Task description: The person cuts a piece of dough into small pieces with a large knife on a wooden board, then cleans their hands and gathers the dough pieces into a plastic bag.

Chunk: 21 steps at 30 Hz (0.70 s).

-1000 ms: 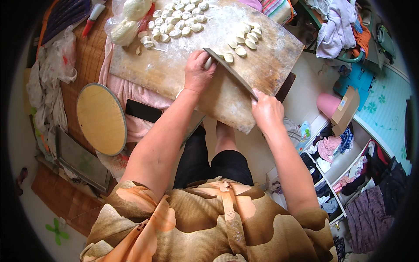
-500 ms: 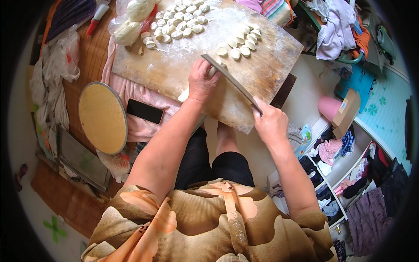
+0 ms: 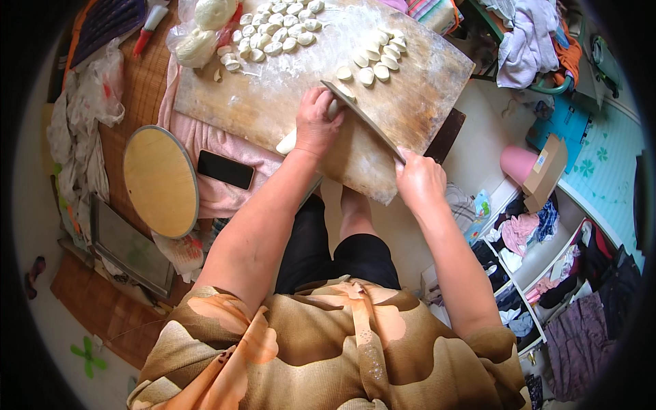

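My right hand (image 3: 420, 179) is closed round the handle of a long knife (image 3: 367, 123), whose blade slants up and left across a floured wooden board (image 3: 232, 102). Beside the blade's far end, my left hand (image 3: 318, 123) has its fingers curled over a roll of white dough. One end of the dough roll (image 3: 286, 142) shows by the wrist; the fingers hide its middle. Just past the blade lies a cut dough piece (image 3: 346, 89). Farther off is a small group of dough pieces (image 3: 380, 71), and a bigger group (image 3: 275, 48) lies at the upper left.
Bagged dough (image 3: 197, 48) sits at the board's far left corner. A pink towel (image 3: 188, 133) under the board carries a black phone (image 3: 225, 169). Left of it is a round wooden disc (image 3: 161, 183). Open drawers of clothes (image 3: 519, 236) stand at the right.
The knife and my right hand have shifted slightly, and the cut piece beside the blade shows farther from my left hand. My left hand stays on the dough roll.
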Each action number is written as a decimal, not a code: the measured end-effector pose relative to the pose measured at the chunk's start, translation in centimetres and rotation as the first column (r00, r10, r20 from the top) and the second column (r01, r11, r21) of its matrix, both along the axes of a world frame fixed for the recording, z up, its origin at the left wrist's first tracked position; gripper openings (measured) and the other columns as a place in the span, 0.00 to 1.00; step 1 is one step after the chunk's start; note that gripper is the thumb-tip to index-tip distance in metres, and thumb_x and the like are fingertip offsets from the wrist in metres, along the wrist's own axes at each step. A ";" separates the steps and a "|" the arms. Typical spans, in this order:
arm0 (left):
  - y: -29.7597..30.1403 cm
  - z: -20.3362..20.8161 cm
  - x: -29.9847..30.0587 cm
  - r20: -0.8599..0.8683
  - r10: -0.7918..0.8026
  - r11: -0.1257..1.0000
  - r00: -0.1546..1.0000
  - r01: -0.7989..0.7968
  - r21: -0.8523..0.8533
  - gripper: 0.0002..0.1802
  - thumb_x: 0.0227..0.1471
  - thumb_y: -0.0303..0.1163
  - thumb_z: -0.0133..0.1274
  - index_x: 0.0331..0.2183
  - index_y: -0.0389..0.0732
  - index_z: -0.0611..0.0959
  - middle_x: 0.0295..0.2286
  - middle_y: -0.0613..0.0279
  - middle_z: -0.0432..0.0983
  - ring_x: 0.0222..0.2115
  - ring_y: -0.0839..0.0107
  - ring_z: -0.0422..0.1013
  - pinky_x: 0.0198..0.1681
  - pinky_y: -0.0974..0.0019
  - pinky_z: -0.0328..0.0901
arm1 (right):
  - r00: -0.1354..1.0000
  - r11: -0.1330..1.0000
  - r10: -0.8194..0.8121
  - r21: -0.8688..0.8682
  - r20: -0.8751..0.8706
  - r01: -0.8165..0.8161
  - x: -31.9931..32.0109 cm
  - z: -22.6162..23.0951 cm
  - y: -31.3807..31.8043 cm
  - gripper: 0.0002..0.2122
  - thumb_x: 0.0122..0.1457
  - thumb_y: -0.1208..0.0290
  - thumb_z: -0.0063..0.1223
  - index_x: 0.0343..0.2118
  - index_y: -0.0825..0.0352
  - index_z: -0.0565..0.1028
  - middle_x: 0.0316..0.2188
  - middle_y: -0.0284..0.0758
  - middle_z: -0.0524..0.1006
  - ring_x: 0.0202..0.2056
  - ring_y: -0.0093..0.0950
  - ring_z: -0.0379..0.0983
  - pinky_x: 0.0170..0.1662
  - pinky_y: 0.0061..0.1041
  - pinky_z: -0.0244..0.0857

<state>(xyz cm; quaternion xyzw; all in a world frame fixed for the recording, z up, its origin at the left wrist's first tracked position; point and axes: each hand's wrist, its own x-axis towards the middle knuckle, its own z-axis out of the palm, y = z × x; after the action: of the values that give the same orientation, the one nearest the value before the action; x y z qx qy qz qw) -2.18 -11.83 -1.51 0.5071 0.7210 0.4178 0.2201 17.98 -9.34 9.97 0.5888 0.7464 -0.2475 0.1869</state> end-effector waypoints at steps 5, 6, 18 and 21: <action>-0.6 0.0 -0.6 0.107 0.043 0.999 0.993 -0.040 -0.031 0.14 0.38 0.24 0.62 0.32 0.40 0.79 0.35 0.56 0.74 0.38 0.55 0.71 0.41 0.60 0.68 | 0.986 0.992 -0.110 0.041 -0.125 0.116 -0.5 -0.3 -0.1 0.11 0.56 0.65 0.54 0.42 0.58 0.80 0.28 0.46 0.79 0.31 0.47 0.76 0.37 0.42 0.70; -0.2 -0.3 -0.9 0.064 0.016 1.000 0.998 -0.016 0.002 0.13 0.40 0.25 0.62 0.32 0.41 0.79 0.33 0.57 0.75 0.37 0.57 0.72 0.41 0.61 0.68 | 0.978 0.988 -0.118 0.077 -0.173 0.133 -0.2 0.0 0.0 0.12 0.56 0.65 0.54 0.42 0.58 0.80 0.27 0.46 0.79 0.31 0.47 0.76 0.36 0.42 0.71; -0.1 -1.2 -2.0 0.087 0.084 0.996 0.993 -0.086 0.021 0.12 0.41 0.25 0.61 0.32 0.41 0.78 0.32 0.60 0.75 0.33 0.58 0.71 0.37 0.61 0.68 | 0.985 0.992 0.065 0.116 -0.162 -0.047 0.0 1.7 -1.0 0.14 0.52 0.69 0.56 0.43 0.58 0.79 0.31 0.42 0.80 0.31 0.44 0.77 0.36 0.39 0.71; -0.3 -1.4 -2.0 0.080 0.094 0.995 0.992 -0.095 0.007 0.11 0.41 0.25 0.60 0.32 0.41 0.78 0.33 0.59 0.75 0.34 0.57 0.71 0.38 0.61 0.68 | 0.983 0.992 0.067 0.115 -0.170 -0.048 -0.2 1.6 -0.7 0.14 0.53 0.69 0.56 0.44 0.58 0.79 0.30 0.43 0.80 0.31 0.45 0.77 0.36 0.40 0.71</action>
<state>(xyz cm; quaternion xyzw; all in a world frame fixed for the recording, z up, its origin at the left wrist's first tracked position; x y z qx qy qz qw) -4.18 -12.12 -2.87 0.4566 0.7326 0.4513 0.2261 17.81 -10.07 11.54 0.5527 0.7891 -0.2505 0.0952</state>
